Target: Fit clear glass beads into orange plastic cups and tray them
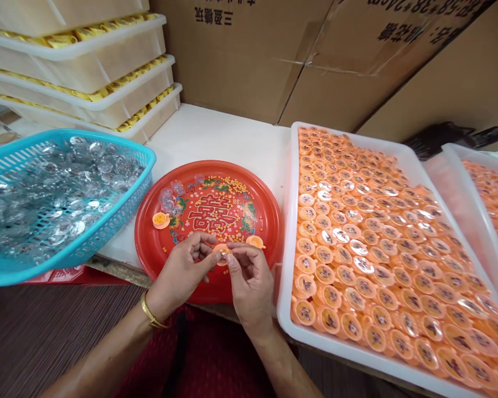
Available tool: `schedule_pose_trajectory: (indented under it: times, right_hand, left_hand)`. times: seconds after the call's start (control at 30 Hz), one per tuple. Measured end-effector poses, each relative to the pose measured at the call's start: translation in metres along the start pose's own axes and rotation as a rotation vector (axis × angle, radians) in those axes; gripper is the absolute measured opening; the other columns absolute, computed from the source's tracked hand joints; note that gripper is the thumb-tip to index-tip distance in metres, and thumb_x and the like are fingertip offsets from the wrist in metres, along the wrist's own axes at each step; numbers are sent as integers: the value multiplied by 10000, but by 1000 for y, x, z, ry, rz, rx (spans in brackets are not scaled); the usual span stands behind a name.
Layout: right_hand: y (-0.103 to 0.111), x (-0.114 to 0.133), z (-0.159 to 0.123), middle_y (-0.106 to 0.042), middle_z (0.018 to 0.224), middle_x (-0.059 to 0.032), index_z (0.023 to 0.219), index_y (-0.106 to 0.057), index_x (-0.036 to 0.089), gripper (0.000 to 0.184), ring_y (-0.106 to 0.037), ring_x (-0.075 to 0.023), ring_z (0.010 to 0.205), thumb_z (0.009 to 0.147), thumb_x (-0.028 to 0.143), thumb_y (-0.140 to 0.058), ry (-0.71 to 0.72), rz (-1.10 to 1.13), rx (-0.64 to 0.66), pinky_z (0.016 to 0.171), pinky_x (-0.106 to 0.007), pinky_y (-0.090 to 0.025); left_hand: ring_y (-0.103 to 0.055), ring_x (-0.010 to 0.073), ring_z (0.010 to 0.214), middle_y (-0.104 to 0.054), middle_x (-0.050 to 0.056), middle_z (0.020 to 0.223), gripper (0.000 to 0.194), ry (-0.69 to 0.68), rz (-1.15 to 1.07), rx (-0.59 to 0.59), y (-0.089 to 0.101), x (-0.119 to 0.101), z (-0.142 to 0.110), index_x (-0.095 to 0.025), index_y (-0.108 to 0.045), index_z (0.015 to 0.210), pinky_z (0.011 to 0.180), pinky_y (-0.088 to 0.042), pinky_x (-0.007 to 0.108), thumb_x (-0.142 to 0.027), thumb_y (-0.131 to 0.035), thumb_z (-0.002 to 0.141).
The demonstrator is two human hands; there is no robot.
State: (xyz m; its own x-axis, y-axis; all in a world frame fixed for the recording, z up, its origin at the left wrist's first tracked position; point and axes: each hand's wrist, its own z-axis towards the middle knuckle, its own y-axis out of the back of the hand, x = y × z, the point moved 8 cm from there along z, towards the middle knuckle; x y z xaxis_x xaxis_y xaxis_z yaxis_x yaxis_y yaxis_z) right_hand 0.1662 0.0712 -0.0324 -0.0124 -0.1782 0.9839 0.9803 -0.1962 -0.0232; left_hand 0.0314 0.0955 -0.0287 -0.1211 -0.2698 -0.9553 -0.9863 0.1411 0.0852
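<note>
Both hands meet over the near part of a round red tray point(209, 290). My left hand point(186, 265) and my right hand point(251, 276) pinch one small orange cup point(221, 253) between thumbs and fingers, and a clear printed lid appears to sit on its top. Just beyond my right fingers lies another orange cup point(255, 242). A third orange cup point(161, 220), with yellow bits inside, rests at the tray's left. Several clear round lids point(172, 198) are grouped at the upper left of the tray. Small yellow beads point(234, 185) are scattered over its printed pattern.
On the left, a blue basket point(147, 171) holds many clear lids. To the right, a white tray point(288, 265) is packed with lidded orange cups, and a second white tray point(477, 188) stands beyond. Stacked cream trays point(120, 66) and cardboard boxes point(240, 61) line the back.
</note>
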Motion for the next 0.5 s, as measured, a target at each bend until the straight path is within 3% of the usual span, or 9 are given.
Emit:
schedule_pose_trajectory:
  times: [0.07, 0.23, 0.37, 0.5]
  right_hand:
    - [1, 0, 0, -636, 969, -49, 938, -568, 193, 72, -647, -148, 870, 869, 211, -581, 13, -4, -9, 768, -283, -556]
    - [1, -1, -2, -612, 934, -32, 957, -564, 198, 78, -630, -135, 860, 878, 196, -564, 38, -30, -22, 771, -271, -546]
    - [0, 2, -1, -601, 913, -29, 938, -560, 195, 52, -617, -130, 823, 890, 198, -540, 47, -62, -7, 725, -263, -546]
    - [2, 6, 2, -619, 948, -29, 1003, -554, 204, 104, -621, -125, 839, 908, 220, -514, 1, -59, 9, 730, -246, -534]
  left_hand:
    - [-548, 126, 617, -605, 9, 744, 303, -7, 44, 1, 0, 0, -1, -169, -608, 995, 474, -483, 207, -360, -653, 765]
    - [-540, 122, 612, -607, 19, 733, 246, -56, 125, 77, -6, -3, -3, -163, -683, 893, 488, -459, 203, -378, -587, 821]
    - [-535, 113, 612, -591, 10, 708, 209, -144, 180, 43, -6, -7, -2, -149, -684, 887, 546, -451, 212, -331, -615, 811]
    - [-523, 109, 585, -589, 18, 694, 264, 28, -107, 84, -6, 11, 0, -120, -677, 845, 499, -447, 206, -372, -673, 765]
